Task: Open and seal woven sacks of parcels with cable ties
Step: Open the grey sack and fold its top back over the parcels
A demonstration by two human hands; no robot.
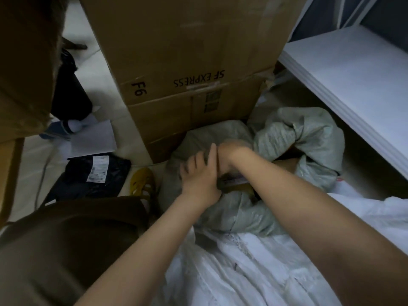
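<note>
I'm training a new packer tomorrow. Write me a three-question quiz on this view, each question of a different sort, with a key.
1. True or false: the grey sack lies beside the SF Express box.
2. Which lies on the floor left of the box? A) a dark parcel with a white label B) a red bucket C) a ladder
3. Fill in: both hands, left hand and right hand, are at the mouth of the ____ sack.

Key: 1 true; 2 A; 3 grey. The blur hides whether the fingers grip the sack, and no cable tie shows.
</note>
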